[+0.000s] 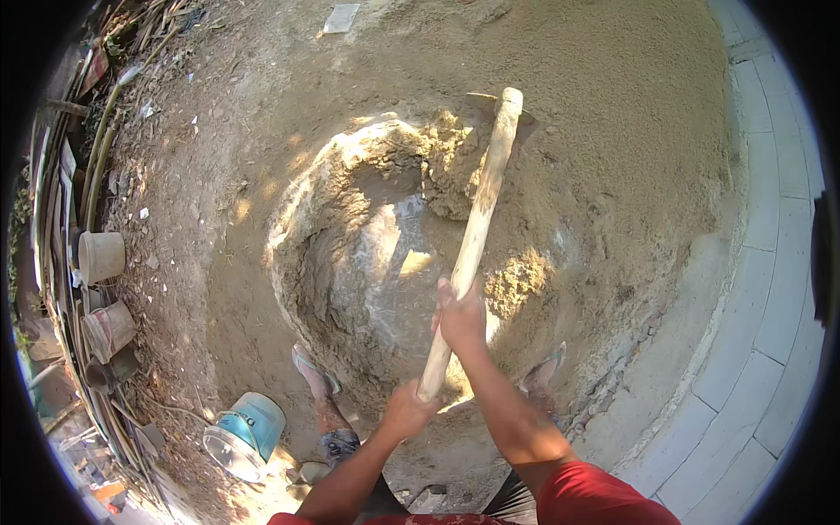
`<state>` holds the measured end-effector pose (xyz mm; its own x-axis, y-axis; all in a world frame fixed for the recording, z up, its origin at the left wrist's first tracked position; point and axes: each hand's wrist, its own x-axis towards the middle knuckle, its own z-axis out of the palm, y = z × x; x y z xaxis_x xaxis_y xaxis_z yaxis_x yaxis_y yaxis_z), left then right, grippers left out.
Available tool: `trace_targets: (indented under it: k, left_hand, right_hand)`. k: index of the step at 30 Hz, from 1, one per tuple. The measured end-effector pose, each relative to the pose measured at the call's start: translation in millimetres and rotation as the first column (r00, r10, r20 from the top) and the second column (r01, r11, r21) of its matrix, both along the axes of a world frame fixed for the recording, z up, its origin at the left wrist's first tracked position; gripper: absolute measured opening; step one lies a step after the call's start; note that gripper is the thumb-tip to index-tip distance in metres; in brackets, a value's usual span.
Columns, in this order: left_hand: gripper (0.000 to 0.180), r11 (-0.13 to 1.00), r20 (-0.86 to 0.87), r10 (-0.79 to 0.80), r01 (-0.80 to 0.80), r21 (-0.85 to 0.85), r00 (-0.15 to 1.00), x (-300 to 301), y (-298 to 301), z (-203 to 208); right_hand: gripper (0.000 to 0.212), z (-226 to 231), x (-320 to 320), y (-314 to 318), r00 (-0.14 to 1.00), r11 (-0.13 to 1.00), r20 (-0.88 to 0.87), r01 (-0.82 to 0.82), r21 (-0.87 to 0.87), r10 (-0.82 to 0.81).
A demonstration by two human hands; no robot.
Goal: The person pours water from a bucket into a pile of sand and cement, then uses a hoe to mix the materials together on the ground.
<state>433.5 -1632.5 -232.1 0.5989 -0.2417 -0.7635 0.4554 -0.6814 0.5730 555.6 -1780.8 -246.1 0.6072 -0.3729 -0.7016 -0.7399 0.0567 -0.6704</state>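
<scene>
Both hands are wrapped around the pale wooden handle of a hoe (490, 179), which slants up and slightly right in front of me. My left hand (411, 411) closes on the butt end, low near my legs. Farther up the shaft, my right hand (461, 315) grips it from above. The hoe's dark blade (526, 125) shows only in part behind the handle's far end, against the sandy material. Below the handle lies a ring of damp, sandy mix (306, 188), with a wet grey hollow (376, 289) inside it.
My sandalled feet (317, 372) straddle the ring's near side. A blue-and-white bucket (245, 436) lies tipped at lower left. Several pale buckets (101, 256) stand along the left beside stacked poles (92, 188). Grey paving (761, 289) borders the right.
</scene>
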Motion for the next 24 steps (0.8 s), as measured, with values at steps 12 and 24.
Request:
trace_targets:
  k: [12,24]
  left_hand:
    - [0.028,0.821,-0.062,0.381,-0.368,-0.436,0.923,256,-84,-121]
    - [0.051,0.964,0.027,0.266,-0.266,-0.005,0.964,10,17,-45]
  right_hand:
    - [0.037,-127,270,-61,0.96,0.972,0.228,-0.118,-0.201,0.164]
    - [0.054,-50,40,40,0.965,0.965,-0.064,-0.256,-0.051,0.253]
